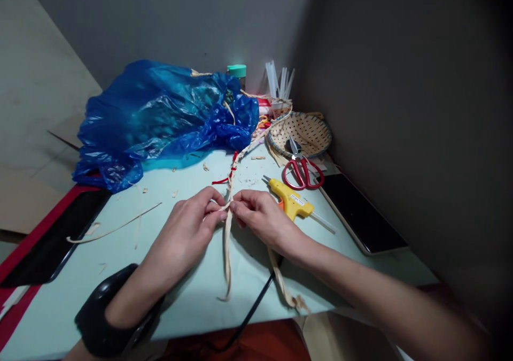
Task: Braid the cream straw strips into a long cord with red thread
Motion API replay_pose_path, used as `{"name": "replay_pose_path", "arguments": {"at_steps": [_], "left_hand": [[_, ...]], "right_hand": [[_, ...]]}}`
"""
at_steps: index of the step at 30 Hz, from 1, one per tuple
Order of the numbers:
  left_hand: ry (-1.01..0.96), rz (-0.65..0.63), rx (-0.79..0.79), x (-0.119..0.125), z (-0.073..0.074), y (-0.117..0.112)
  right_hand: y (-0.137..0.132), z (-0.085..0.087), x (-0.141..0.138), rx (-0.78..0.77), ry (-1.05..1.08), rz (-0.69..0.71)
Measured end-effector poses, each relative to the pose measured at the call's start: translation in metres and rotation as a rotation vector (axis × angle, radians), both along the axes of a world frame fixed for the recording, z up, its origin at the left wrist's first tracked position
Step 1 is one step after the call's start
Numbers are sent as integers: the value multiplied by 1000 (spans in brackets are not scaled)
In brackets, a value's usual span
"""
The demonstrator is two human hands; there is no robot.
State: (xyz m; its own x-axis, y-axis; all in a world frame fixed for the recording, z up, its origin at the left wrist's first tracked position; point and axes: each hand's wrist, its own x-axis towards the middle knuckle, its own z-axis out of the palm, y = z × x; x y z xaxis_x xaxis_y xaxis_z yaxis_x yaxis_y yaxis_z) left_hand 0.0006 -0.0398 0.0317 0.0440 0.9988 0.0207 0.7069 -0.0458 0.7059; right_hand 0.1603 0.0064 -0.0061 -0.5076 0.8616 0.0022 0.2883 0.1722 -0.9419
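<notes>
Both hands meet at the near end of a pale braided fibre cord (248, 150), which runs back over the table toward a woven basket. My left hand (192, 219) pinches a pale strand just left of the braid. From the other side, my right hand (260, 214) closes thumb and fingers on the braid's end. One loose strand (227, 254) hangs down between the hands, and another strand (282, 281) trails below my right wrist. A red tie (233, 168) is wrapped on the braid a little beyond my fingers.
A yellow glue gun (294, 200) lies right of my right hand, beside red-handled scissors (302, 171) and a phone (360, 211). The woven basket (312, 131) and clear glue sticks (278, 80) stand behind. A blue plastic bag (160, 120) fills the back left. Fibre scraps (120, 227) lie at left.
</notes>
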Motion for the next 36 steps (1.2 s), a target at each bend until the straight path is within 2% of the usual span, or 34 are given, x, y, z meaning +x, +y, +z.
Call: {"name": "replay_pose_path", "arguments": {"at_steps": [2, 5, 9, 12, 15, 17, 20, 23, 25, 28, 31, 33, 36], "left_hand": [[99, 7, 39, -2, 6, -7], [69, -9, 86, 3, 8, -21], [116, -65, 80, 21, -6, -36], [222, -92, 35, 30, -15, -40], [237, -104, 64, 29, -13, -38], [182, -59, 132, 26, -8, -36], [127, 72, 234, 22, 2, -28], [81, 170, 250, 19, 7, -15], [-55, 126, 155, 18, 6, -5], [-369, -40, -135, 17, -2, 9], [-681, -44, -357, 17, -13, 17], [-765, -4, -410, 15, -18, 20], [-718, 16, -406, 13, -21, 18]], "right_hand": [[0, 1, 0, 17, -9, -4], [0, 5, 1, -42, 53, 7], [1, 7, 3, -298, 252, 70], [2, 4, 5, -316, 286, 122], [3, 4, 4, -317, 338, 134], [3, 6, 4, -361, 386, 127], [2, 10, 3, -393, 428, 125], [3, 11, 4, -357, 452, 126], [4, 10, 4, -330, 452, 107], [6, 9, 4, -284, 442, 125], [7, 10, 4, -191, 380, 152], [7, 11, 5, -78, 264, 114], [1, 15, 8, 93, 36, 99]]}}
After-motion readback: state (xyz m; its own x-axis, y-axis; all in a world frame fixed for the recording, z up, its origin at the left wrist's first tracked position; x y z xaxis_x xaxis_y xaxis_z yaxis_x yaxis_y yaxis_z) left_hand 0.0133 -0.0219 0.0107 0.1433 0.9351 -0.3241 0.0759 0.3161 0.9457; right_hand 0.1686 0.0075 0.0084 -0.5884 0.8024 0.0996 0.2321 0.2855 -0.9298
